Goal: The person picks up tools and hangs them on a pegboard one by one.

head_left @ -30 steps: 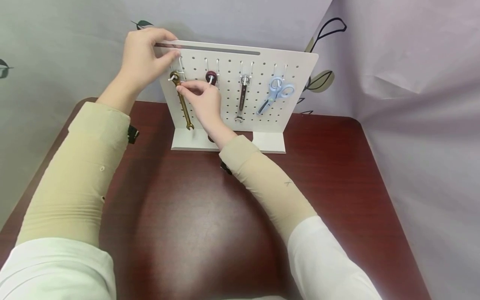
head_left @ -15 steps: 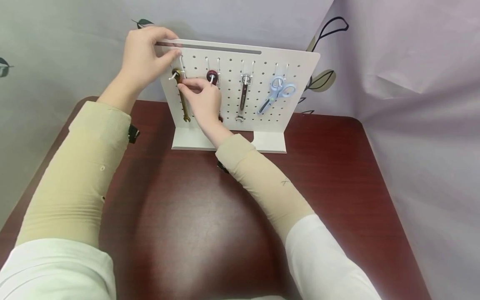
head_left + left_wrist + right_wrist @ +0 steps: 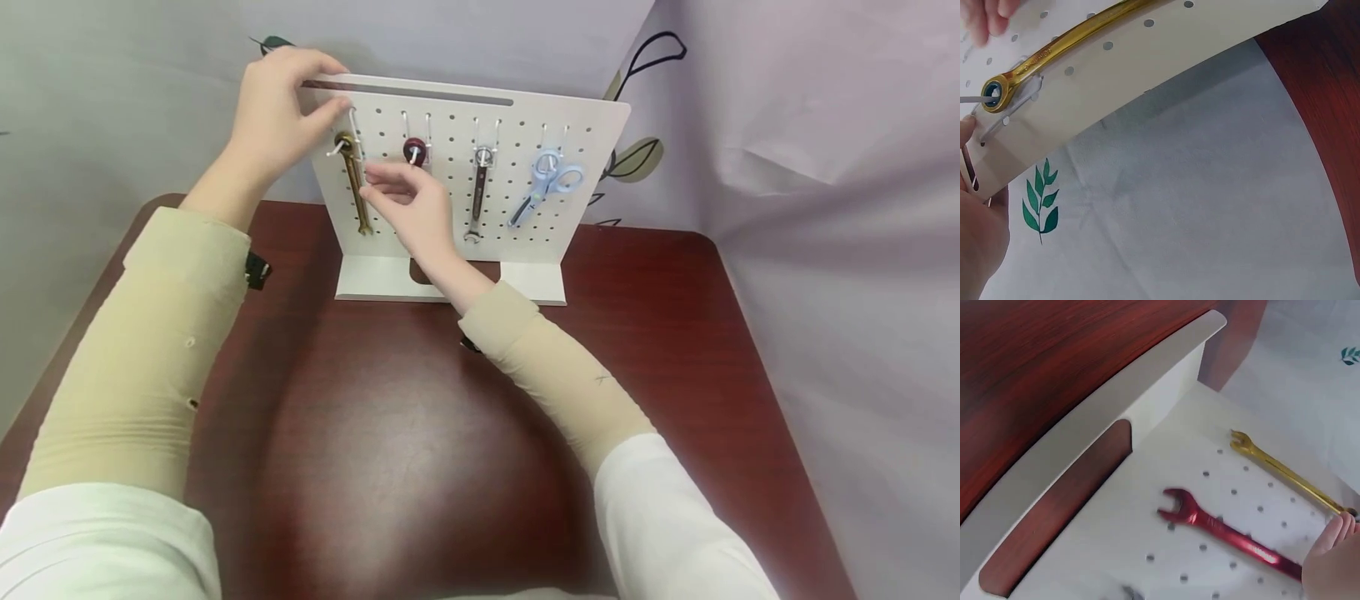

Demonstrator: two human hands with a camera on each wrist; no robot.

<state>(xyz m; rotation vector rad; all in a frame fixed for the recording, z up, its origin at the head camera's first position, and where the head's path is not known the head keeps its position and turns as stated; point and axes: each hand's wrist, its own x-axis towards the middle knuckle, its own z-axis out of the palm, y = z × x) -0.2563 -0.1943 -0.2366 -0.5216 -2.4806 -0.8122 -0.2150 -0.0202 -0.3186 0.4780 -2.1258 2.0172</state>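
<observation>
My left hand [image 3: 273, 117] grips the upper left corner of a white pegboard [image 3: 570, 110], thumb in front and fingers behind through its slot. A gold combination wrench [image 3: 354, 183] hangs by its ring end on the leftmost hook; in the left wrist view the hook passes through the ring. Just right of that wrench is my right hand [image 3: 420, 208], its fingers loosely bent, holding nothing. The left wrist view shows its fingertips [image 3: 988, 19] apart from the gold wrench. Behind the right hand hangs a red wrench [image 3: 1229, 534], partly hidden in the head view.
Farther right on the board hang a dark-handled wrench [image 3: 480, 187] and light blue scissors [image 3: 542, 183], each on its own hook. The board's base [image 3: 375, 279] stands on a dark red wooden table [image 3: 390, 417]. A pale cloth [image 3: 480, 42] with leaf prints rises close behind.
My right hand has let go of the gold wrench and drawn slightly right. The wrench's lower end has swung up and in against the board. My left hand keeps its hold.
</observation>
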